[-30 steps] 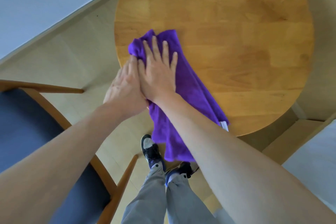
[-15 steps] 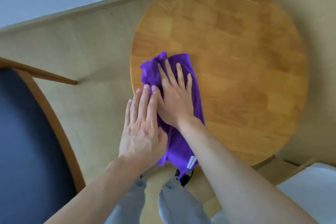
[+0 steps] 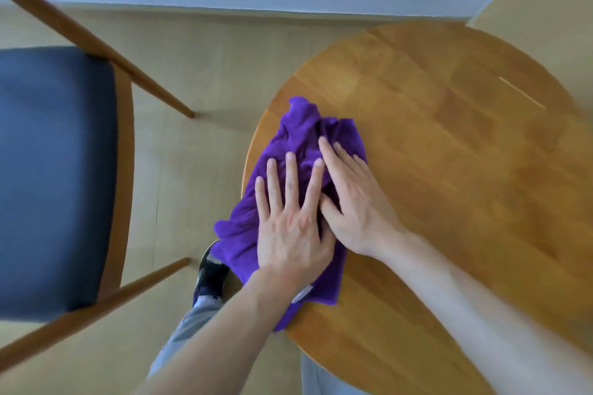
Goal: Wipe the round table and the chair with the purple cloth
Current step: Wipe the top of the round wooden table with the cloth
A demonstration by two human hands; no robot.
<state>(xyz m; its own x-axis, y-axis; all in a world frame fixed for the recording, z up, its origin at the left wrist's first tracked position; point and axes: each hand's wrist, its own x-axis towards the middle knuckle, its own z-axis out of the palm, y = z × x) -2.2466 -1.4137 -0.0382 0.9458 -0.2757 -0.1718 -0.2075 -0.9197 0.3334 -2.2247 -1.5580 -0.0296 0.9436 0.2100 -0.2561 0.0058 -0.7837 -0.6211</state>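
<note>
Both hands flat, fingers straight: left hand (image 3: 290, 228) and right hand (image 3: 359, 202) press the crumpled purple cloth (image 3: 298, 151) onto the round wooden table (image 3: 465, 170), at the rim under the left fingers. Table-wiping step, I'd say; next the bare wood beyond the right fingertips, and the wooden chair with the dark blue seat (image 3: 54, 176) looks not yet wiped.

- I can read no text, brand, number or sign anywhere in my view.
- The one likely carrier is a small white tag (image 3: 302, 294) sewn at the near edge of the purple cloth (image 3: 298, 138), just beside my left wrist; it is blurred and shows me only a plain pale patch, with no letters I can make out.
- The wooden worktop (image 3: 449, 170) and the chair (image 3: 57, 170) with its dark seat show me no lettering or marks.
</note>
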